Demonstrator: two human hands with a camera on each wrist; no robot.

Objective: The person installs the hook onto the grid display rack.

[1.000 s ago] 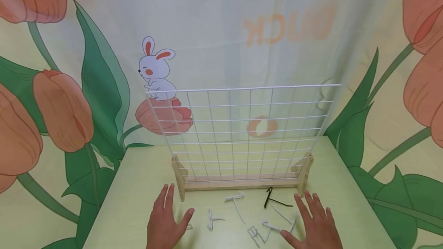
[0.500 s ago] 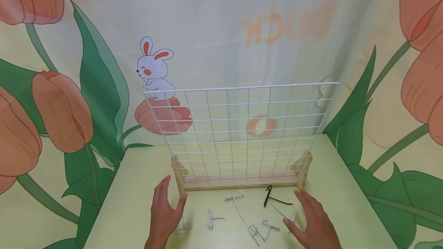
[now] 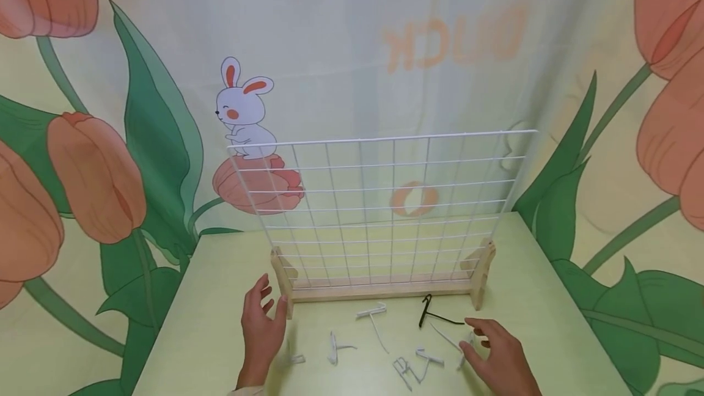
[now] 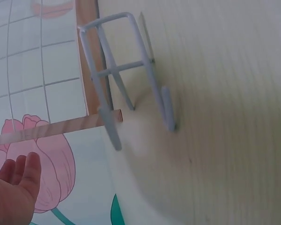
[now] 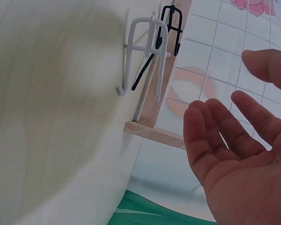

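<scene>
My left hand [image 3: 263, 329] hovers above the table with bent, relaxed fingers, holding nothing. A white wire hook [image 3: 297, 359] lies just right of its wrist; in the left wrist view this hook [image 4: 139, 42] shows its two upturned prongs. Above the right side, my right hand [image 3: 500, 353] is loosely curved, thumb and fingers apart, also holding nothing. Its fingertips overlap the far end of a black wire hook [image 3: 425, 313]. Under its thumb lies a white hook [image 3: 462, 356], partly hidden; the right wrist view shows a white hook [image 5: 129, 56] in front of the black one [image 5: 180, 28].
A white wire grid panel [image 3: 374, 191] stands upright in a wooden base [image 3: 379, 293]. More white hooks [image 3: 333, 347] lie scattered before it, among them one with a long arm [image 3: 373, 313] and two close together [image 3: 429, 357]. A printed curtain [image 3: 341, 47] hangs behind the table [image 3: 220, 274].
Both hands' fingers have curved in from a wider spread. The left hand has turned and shifted slightly, uncovering more of the hook beside it. The hooks and the grid stay where they were.
</scene>
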